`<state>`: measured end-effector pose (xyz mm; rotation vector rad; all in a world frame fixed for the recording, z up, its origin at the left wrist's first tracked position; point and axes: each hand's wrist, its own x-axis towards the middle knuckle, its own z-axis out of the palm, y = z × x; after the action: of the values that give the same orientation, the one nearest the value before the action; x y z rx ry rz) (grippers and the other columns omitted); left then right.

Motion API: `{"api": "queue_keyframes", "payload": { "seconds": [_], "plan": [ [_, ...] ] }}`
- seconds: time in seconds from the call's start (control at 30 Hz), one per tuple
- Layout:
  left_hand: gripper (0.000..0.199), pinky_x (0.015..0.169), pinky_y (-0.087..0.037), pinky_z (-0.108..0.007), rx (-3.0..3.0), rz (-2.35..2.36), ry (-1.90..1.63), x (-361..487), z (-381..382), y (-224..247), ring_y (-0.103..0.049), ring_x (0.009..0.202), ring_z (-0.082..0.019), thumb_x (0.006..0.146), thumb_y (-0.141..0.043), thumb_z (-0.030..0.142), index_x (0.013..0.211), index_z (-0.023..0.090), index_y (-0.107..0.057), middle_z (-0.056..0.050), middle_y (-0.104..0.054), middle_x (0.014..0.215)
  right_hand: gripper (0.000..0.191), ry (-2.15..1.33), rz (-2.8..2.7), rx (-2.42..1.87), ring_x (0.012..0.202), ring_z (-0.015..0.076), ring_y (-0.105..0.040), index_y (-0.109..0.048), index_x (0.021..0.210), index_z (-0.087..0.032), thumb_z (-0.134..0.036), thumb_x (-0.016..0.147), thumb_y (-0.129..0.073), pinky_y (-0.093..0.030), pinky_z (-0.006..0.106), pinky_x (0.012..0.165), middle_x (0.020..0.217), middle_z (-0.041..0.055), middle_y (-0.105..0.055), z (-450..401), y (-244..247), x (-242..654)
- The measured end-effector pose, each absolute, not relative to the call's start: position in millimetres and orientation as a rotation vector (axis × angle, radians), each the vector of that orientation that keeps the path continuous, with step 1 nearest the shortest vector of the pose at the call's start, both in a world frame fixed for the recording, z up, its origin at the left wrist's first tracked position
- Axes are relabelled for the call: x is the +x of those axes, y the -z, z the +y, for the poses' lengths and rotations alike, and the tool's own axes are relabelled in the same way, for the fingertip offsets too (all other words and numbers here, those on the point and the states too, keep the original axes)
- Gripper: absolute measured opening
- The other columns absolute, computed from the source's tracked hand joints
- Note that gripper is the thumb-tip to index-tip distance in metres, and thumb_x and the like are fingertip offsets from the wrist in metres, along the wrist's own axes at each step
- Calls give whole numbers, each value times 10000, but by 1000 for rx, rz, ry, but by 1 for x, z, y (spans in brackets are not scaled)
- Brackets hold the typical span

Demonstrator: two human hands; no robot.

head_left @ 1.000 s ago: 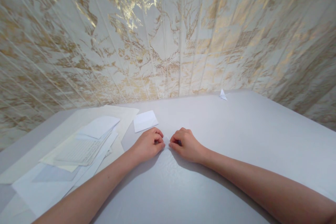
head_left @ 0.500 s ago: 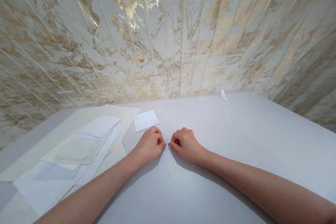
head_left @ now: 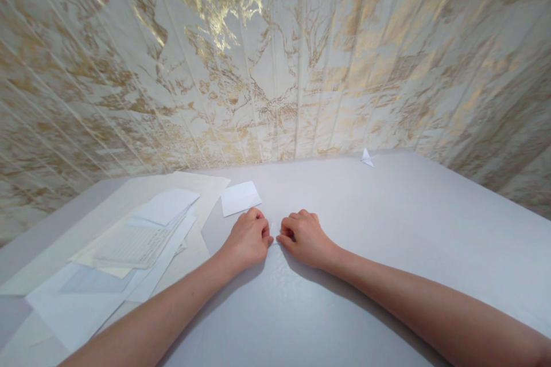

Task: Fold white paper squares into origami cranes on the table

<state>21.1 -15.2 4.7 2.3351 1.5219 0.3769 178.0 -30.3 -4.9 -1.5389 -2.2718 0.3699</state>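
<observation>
Between my two hands, low over the table, a small white piece of paper point(head_left: 275, 234) shows in part; the rest of it is hidden by fingers. My left hand point(head_left: 253, 236) is closed, thumb against the fingers, on the paper's left side. On the right side my right hand point(head_left: 302, 236) pinches the same paper. The two thumb tips are close together but apart. Just behind my left hand lies a flat white folded sheet point(head_left: 241, 197).
At the left, a pile of loose papers point(head_left: 124, 246), one with printed lines, lies on larger cream sheets point(head_left: 206, 183). A small folded paper shape point(head_left: 367, 157) stands at the back right of the pale table point(head_left: 413, 212). Behind is a gold-patterned curtain point(head_left: 275, 69).
The fingers of my left hand have turned slightly, and a bit more of the white paper shows between the hands. My right hand is nearly unmoved.
</observation>
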Motion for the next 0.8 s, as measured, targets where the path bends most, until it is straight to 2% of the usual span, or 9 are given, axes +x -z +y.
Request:
{"api": "queue_keyframes", "payload": {
  "seconds": [0.13, 0.27, 0.5, 0.63, 0.8],
  "plan": [
    [47, 818, -405, -351, 2341, 1543, -391, 20, -18, -3, -506, 850, -209, 696, -567, 133, 682, 173, -546, -59, -499, 879, 90, -377, -2229, -1552, 799, 190, -476, -591, 744, -168, -254, 766, -603, -270, 303, 705, 760, 38, -613, -32, 4, 179],
    [121, 881, -383, -376, 2347, 1571, -396, 18, -19, -1, -481, 974, -242, 709, -567, 161, 827, 159, -545, -96, -481, 1004, 126, -382, -2210, -1555, 823, 198, -474, -598, 805, -161, -279, 765, -616, -278, 312, 729, 792, 44, -615, -34, 3, 181],
    [64, 922, -360, -410, 2253, 1575, -403, 19, -20, -2, -462, 1066, -262, 686, -590, 131, 722, 176, -560, -91, -475, 1125, 160, -399, -2200, -1463, 882, 202, -466, -598, 842, -161, -292, 759, -639, -297, 331, 776, 869, 52, -593, -34, 10, 184],
    [84, 926, -352, -421, 2209, 1520, -464, 21, -23, -2, -457, 1082, -258, 688, -604, 124, 707, 193, -560, -62, -515, 1123, 241, -418, -2181, -1451, 919, 223, -464, -588, 866, -161, -355, 742, -660, -310, 353, 791, 917, 72, -587, -35, 10, 184],
    [144, 900, -360, -409, 2191, 1424, -553, 23, -27, -2, -479, 1041, -231, 680, -566, 55, 687, 193, -527, -50, -576, 1063, 220, -452, -2167, -1395, 948, 226, -477, -590, 842, -172, -338, 726, -676, -319, 360, 807, 916, 63, -592, -35, 10, 186]
  ]
}}
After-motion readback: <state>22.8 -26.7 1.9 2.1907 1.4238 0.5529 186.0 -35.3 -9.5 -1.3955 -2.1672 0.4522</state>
